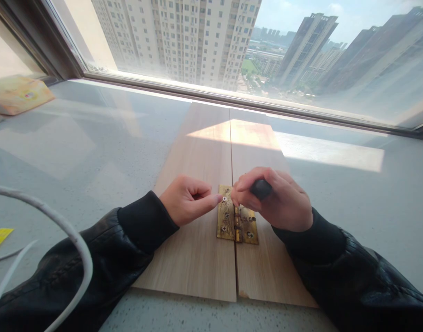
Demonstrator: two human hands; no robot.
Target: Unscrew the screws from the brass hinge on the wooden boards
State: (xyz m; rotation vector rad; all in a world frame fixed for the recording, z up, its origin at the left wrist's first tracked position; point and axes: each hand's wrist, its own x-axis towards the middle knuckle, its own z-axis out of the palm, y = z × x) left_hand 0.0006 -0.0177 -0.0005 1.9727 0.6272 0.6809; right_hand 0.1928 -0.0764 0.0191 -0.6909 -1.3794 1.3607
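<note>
A worn brass hinge (pixel 237 230) lies across the seam between two pale wooden boards, the left board (pixel 193 258) and the right board (pixel 266 276). Several Phillips screws sit in its plates. My left hand (pixel 188 200) has its fingers curled, and the thumb tip is at a screw (pixel 224 198) in the hinge's left plate. Over the upper right plate, my right hand (pixel 277 198) is wrapped round a screwdriver (pixel 261 189); only its black handle end shows, pointing towards me. The shaft and tip are hidden by the fingers.
The boards lie on a speckled pale sill (pixel 128 138) below a large window (pixel 211 46). A white cable (pixel 83 258) loops at the left, near my left sleeve. A yellow label (pixel 1 240) and a patterned soft pack (pixel 20 94) are also at the left.
</note>
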